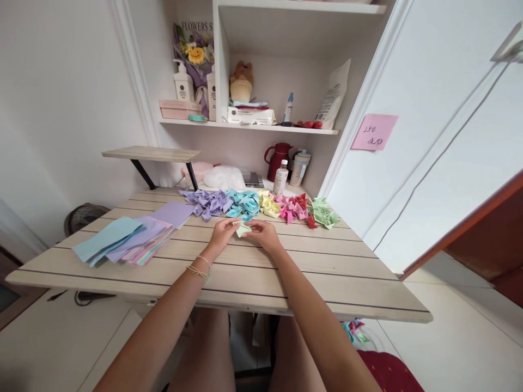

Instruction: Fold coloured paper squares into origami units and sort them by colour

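Between my two hands, just above the middle of the desk, is a small folded piece of pale green paper (243,229). My left hand (223,234) pinches its left side with the fingertips, and my right hand (265,234) grips the right side. Fingers cover part of its folds. Behind them, folded paper pieces lie in heaps by colour: purple (208,203), blue (243,204), yellow (268,203), pink (292,207) and light green (322,211). Left of my hands, flat coloured paper sheets (126,239) lie fanned out in stacks.
The slatted desk (327,272) carries a small raised shelf (151,153) at its back left. A bottle (280,178), a dark red jug (278,160) and a tumbler (300,167) stand behind the heaps. On the right wall hangs a pink note (374,132).
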Demonstrator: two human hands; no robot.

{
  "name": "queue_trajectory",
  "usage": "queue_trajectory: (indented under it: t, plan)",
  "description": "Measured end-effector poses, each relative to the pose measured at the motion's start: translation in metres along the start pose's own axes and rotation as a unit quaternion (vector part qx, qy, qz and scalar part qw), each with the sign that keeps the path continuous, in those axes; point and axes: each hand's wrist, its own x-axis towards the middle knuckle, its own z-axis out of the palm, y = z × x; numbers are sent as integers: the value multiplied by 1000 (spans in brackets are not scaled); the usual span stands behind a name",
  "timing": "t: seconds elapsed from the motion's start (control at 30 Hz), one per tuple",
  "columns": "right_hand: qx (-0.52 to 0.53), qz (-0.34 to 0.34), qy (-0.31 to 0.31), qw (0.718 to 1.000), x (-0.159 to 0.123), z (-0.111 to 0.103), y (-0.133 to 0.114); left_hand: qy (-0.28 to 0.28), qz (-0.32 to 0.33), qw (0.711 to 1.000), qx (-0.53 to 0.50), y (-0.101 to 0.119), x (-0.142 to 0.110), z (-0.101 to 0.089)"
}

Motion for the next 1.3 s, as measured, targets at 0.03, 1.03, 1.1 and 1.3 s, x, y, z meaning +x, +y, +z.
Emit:
queue_trajectory:
  t: [0.03,1.03,1.1,1.3]
  plan:
    - [-25,-8,5,1000,0,0,0,-12,-5,1000,-6,0,-1,0]
    - [-92,-30,20,995,-2,3,-2,-59,18,993,99,-11,-1,0]
    - [-101,-33,20,994,-2,4,-2,-56,30,992,112,-10,-2,1]
    - [-96,-45,49,993,-1,5,-2,-20,63,991,120,-2,-6,5]
